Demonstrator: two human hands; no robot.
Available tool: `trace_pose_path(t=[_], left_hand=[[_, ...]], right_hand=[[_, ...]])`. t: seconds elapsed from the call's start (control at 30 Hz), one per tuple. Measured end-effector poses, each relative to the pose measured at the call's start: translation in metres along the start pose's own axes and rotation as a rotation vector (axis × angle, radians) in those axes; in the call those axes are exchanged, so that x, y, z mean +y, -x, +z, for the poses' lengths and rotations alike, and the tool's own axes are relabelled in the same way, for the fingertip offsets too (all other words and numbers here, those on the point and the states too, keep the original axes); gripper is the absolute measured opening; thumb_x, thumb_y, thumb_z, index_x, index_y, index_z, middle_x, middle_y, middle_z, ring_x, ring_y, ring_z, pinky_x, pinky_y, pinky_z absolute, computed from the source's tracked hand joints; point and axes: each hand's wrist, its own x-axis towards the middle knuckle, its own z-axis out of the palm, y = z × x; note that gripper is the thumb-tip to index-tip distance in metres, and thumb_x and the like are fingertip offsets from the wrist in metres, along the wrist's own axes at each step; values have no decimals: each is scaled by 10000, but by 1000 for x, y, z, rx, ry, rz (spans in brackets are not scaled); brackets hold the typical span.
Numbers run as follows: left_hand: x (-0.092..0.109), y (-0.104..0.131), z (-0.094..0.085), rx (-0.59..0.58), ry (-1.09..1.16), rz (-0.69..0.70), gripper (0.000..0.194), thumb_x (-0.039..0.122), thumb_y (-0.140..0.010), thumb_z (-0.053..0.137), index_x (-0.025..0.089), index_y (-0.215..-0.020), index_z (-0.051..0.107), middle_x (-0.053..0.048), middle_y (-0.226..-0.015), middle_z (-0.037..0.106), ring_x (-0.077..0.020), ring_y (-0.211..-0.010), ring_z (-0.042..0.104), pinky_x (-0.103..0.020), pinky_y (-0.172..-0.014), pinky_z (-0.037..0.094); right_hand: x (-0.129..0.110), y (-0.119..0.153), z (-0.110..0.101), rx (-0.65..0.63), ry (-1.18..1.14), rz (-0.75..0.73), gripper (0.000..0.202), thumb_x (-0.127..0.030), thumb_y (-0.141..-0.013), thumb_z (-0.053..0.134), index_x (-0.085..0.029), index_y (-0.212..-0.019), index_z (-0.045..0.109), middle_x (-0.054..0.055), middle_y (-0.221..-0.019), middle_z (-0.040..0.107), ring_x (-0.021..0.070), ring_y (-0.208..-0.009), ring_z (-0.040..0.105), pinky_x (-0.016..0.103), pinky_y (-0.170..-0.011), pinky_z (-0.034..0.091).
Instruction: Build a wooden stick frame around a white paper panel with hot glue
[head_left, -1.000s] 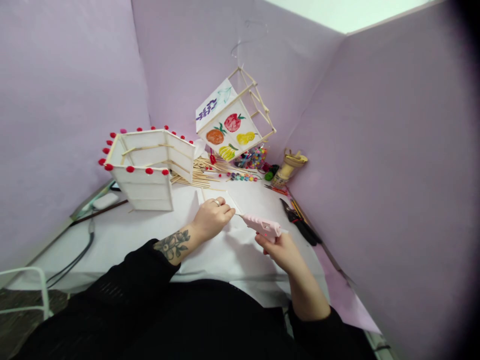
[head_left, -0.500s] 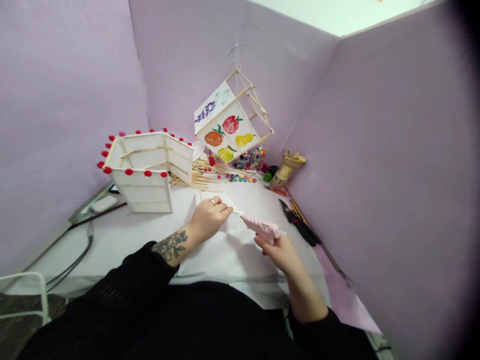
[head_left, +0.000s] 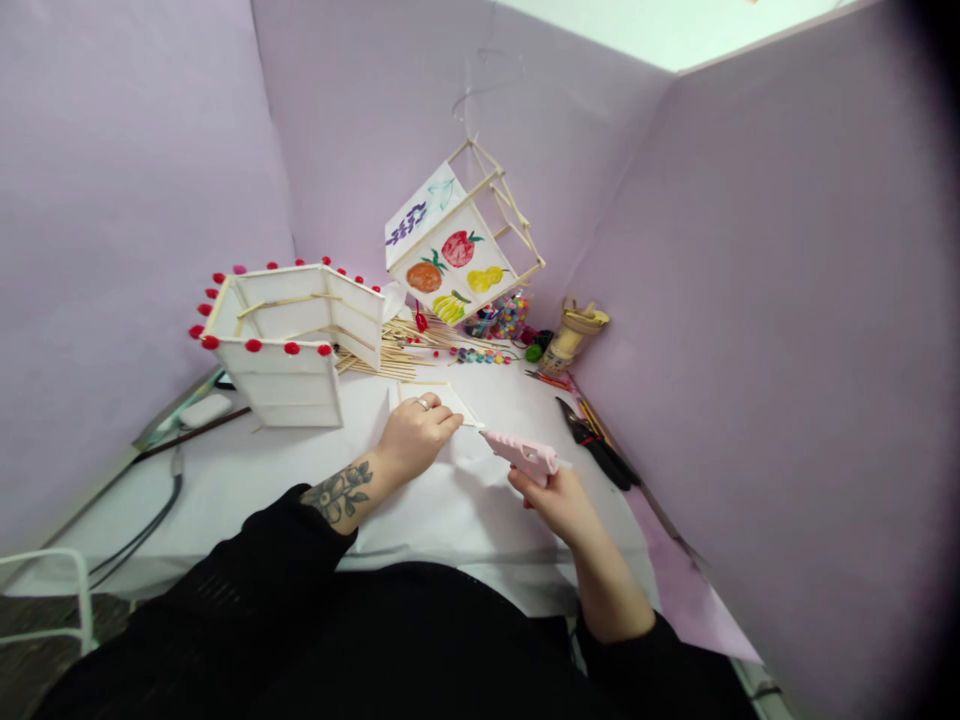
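My right hand (head_left: 547, 492) is wrapped round the grip of a pink glue gun (head_left: 523, 453), whose nozzle points left at the near right corner of a small stick frame with white paper (head_left: 463, 402). My left hand (head_left: 420, 430) lies over the near side of that frame, fingers bent and pressed together on its edge; part of the frame is hidden beneath it. Nozzle and frame corner look very close; whether they touch I cannot tell. Behind the frame lies a pile of thin wooden sticks (head_left: 382, 357).
On the left stands a white panelled structure (head_left: 289, 385) edged with red pompoms. A stick-framed box with painted fruit (head_left: 457, 250) hangs at the back. Pruning shears (head_left: 596, 445) lie right, near a bamboo container (head_left: 571, 338). Cables (head_left: 161, 510) run at the left.
The view has shifted very slightly. Both hands and the glue gun hold nearly the same position over the frame.
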Motion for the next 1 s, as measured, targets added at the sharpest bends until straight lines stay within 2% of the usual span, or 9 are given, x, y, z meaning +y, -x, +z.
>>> trace_pose_path(t=[0.13, 0.67, 0.83, 1.0], left_hand=[[0, 0, 0, 11, -1, 2, 215, 180, -937, 471, 185, -936, 686, -48, -760, 680, -191, -792, 549, -304, -631, 390], [1, -1, -2, 18, 28, -29, 207, 209, -938, 485, 188, -946, 691, -52, -765, 683, -184, -797, 556, -300, -634, 398], [0, 0, -2, 20, 26, -25, 199, 211, -934, 493, 188, -955, 690, -53, -771, 681, -179, -793, 560, -299, -636, 400], [0, 0, -2, 34, 21, -22, 182, 208, -927, 509, 191, -944, 689, -40, -756, 681, -180, -780, 557, -298, -617, 386]], right_hand=[[-2, 3, -3, 37, 5, -13, 297, -462, -707, 651, -169, -754, 664, -2, -526, 566, 155, -496, 536, 259, -482, 417], [-6, 1, 6, 84, -134, -42, 365, -475, -712, 628, -164, -901, 646, -6, -581, 571, 142, -496, 526, 262, -494, 459], [-3, -1, 6, 54, -94, -25, 353, -505, -724, 618, -169, -832, 625, -2, -522, 548, 164, -503, 540, 274, -504, 454], [-3, -1, 6, 77, -70, -11, 321, -491, -736, 610, -170, -745, 623, 7, -498, 566, 162, -499, 548, 267, -520, 456]])
